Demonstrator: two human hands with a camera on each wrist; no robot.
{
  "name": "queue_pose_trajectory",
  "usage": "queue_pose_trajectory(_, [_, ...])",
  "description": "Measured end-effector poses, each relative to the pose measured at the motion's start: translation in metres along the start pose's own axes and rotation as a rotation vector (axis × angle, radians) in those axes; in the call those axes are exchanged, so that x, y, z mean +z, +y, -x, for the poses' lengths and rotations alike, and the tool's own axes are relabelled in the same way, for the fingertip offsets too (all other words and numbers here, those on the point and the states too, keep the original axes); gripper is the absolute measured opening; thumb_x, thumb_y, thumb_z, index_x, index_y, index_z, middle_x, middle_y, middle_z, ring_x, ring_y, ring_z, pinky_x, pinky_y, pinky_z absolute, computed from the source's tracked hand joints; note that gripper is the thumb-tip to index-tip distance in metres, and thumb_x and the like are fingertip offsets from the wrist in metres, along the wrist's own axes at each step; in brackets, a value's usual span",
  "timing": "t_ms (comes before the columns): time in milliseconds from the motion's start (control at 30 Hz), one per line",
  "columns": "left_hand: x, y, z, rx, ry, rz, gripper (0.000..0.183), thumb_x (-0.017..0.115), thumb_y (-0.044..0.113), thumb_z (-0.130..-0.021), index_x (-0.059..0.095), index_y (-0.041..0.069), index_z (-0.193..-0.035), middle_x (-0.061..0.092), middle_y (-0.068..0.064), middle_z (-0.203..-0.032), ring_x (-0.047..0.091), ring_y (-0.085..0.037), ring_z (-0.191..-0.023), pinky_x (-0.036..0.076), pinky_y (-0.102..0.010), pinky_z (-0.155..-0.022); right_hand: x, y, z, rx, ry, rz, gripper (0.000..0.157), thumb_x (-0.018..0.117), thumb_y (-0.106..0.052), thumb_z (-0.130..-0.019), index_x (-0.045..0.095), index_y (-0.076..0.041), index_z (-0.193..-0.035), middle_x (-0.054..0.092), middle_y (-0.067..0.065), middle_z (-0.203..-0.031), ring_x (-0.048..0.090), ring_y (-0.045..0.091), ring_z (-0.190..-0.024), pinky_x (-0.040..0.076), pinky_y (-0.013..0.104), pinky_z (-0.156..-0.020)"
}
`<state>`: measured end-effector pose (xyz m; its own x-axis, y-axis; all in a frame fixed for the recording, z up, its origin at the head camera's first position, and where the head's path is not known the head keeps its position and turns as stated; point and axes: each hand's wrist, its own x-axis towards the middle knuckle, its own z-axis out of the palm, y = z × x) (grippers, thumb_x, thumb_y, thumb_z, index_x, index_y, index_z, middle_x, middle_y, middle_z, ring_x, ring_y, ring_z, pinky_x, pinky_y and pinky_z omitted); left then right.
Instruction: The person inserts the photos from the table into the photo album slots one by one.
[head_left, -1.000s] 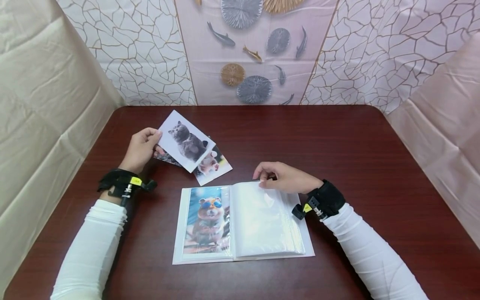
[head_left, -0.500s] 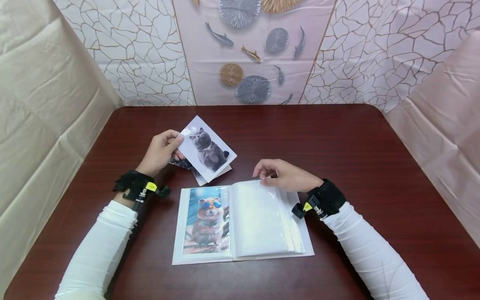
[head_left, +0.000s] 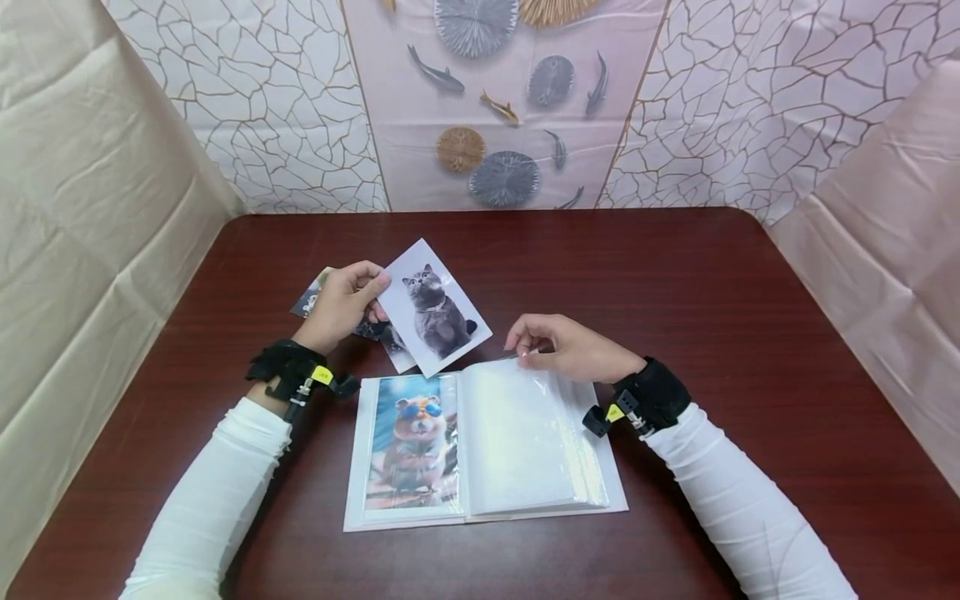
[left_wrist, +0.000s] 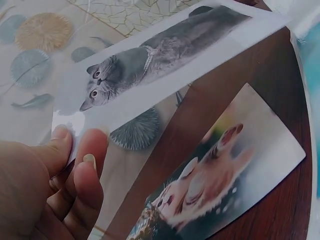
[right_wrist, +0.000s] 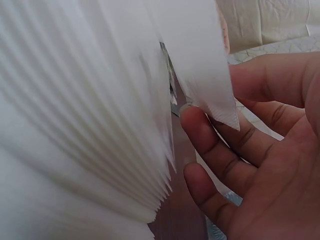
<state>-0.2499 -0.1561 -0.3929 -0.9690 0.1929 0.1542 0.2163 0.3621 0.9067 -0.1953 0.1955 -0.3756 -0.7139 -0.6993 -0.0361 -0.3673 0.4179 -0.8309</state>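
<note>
My left hand (head_left: 341, 307) pinches one corner of a photo of a grey cat (head_left: 438, 315), held up just beyond the photo album (head_left: 528, 450). The album lies open; a photo of a hamster in sunglasses (head_left: 415, 442) fills its left sleeve, and the right-hand sleeve looks blank white. At that sleeve's top edge, my right hand (head_left: 573, 348) pinches a clear page; in the right wrist view the page corner (right_wrist: 220, 107) sits between thumb and fingers, lifted from the fanned pages (right_wrist: 85, 120). Under the cat photo lies a kitten photo (left_wrist: 215, 175), partly hidden in the head view.
Another photo (head_left: 309, 298) lies on the table left of my left hand, partly covered by it. The dark wooden table (head_left: 675, 283) extends to a patterned cloth backdrop (head_left: 510, 108). Pale fabric (head_left: 97, 275) hangs at the left side.
My left hand has carried the cat photo rightward and toward the album's top edge, uncovering a photo at left. The right hand stays at the sleeve, raised very slightly.
</note>
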Motion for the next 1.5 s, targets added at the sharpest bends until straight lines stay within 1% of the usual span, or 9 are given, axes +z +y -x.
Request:
queue_pose_trajectory(200, [0.009,0.006,-0.003,-0.015,-0.012,-0.028,0.025,0.053,0.023,-0.098,0.062,0.003,-0.110,0.062,-0.015,-0.078,0.059,-0.042,-0.067,0.052,-0.033,-0.057,-0.001,-0.002,0.001,-0.011,0.002,-0.018,0.021,0.063,-0.012,-0.091,0.059,-0.006,-0.111,0.063,0.004,-0.090,0.057,0.019,-0.083,0.047,0.037,-0.077])
queue_pose_trajectory(400, [0.016,0.010,-0.009,0.010,-0.018,-0.024,0.029,0.057,0.032,-0.094,0.064,0.008,-0.107,0.059,-0.013,-0.076,0.059,-0.036,-0.064,0.051,-0.030,-0.058,0.000,-0.005,0.001,-0.028,0.019,-0.048,0.019,0.063,-0.010,-0.091,0.059,-0.008,-0.110,0.061,0.005,-0.089,0.056,0.019,-0.086,0.047,0.036,-0.078])
queue_pose_trajectory(633, [0.023,0.013,-0.016,0.064,-0.040,-0.031,0.025,0.057,0.032,-0.094,0.065,0.011,-0.104,0.057,-0.015,-0.075,0.057,-0.040,-0.066,0.051,-0.043,-0.060,0.000,-0.008,0.001,-0.018,0.027,-0.093,0.018,0.063,-0.008,-0.090,0.059,-0.007,-0.108,0.060,0.008,-0.089,0.057,0.021,-0.082,0.045,0.031,-0.072])
queue_pose_trajectory(933, [0.032,0.017,-0.021,0.043,-0.094,-0.024,0.024,0.056,0.031,-0.095,0.066,0.011,-0.106,0.053,-0.031,-0.077,0.050,-0.044,-0.065,0.041,-0.039,-0.051,0.000,-0.007,0.001,-0.020,0.054,-0.136,0.021,0.067,-0.008,-0.087,0.056,-0.005,-0.104,0.057,0.011,-0.093,0.057,0.023,-0.081,0.045,0.029,-0.071])
queue_pose_trajectory(1100, [0.034,0.040,-0.013,0.056,-0.139,-0.020,0.021,0.054,0.020,-0.097,0.065,0.005,-0.107,0.052,-0.030,-0.073,0.049,-0.048,-0.067,0.039,-0.037,-0.049,0.000,-0.008,0.001,-0.004,0.071,-0.186,0.028,0.071,-0.006,-0.084,0.051,-0.004,-0.103,0.053,0.014,-0.097,0.059,0.024,-0.083,0.048,0.028,-0.070])
queue_pose_trajectory(1167, [0.034,0.049,-0.010,0.057,-0.129,-0.017,0.019,0.054,0.018,-0.097,0.065,0.005,-0.106,0.052,-0.028,-0.072,0.048,-0.050,-0.068,0.039,-0.034,-0.049,-0.001,-0.008,0.001,-0.005,0.072,-0.195,0.030,0.071,-0.005,-0.083,0.050,-0.003,-0.104,0.053,0.015,-0.096,0.059,0.024,-0.083,0.048,0.027,-0.070])
queue_pose_trajectory(1333, [0.032,0.050,-0.011,0.045,-0.057,-0.011,0.018,0.055,0.017,-0.097,0.065,0.004,-0.104,0.051,-0.019,-0.070,0.047,-0.049,-0.068,0.037,-0.024,-0.047,-0.002,-0.006,0.002,-0.024,0.064,-0.192,0.030,0.070,-0.006,-0.084,0.051,-0.002,-0.107,0.057,0.015,-0.093,0.058,0.025,-0.084,0.048,0.029,-0.072])
queue_pose_trajectory(1433, [0.032,0.052,-0.011,0.048,-0.052,-0.010,0.018,0.055,0.017,-0.097,0.065,0.003,-0.104,0.051,-0.015,-0.069,0.047,-0.049,-0.068,0.037,-0.024,-0.047,-0.002,-0.006,0.002,-0.029,0.062,-0.191,0.028,0.069,-0.006,-0.085,0.052,-0.002,-0.107,0.059,0.014,-0.093,0.058,0.025,-0.085,0.048,0.029,-0.073])
queue_pose_trajectory(1500, [0.032,0.053,-0.011,0.049,-0.061,-0.006,0.018,0.055,0.016,-0.097,0.065,0.003,-0.105,0.051,-0.018,-0.070,0.047,-0.050,-0.068,0.038,-0.024,-0.048,-0.002,-0.007,0.003,-0.031,0.064,-0.192,0.027,0.069,-0.005,-0.085,0.053,-0.002,-0.107,0.059,0.014,-0.094,0.058,0.025,-0.085,0.048,0.029,-0.074])
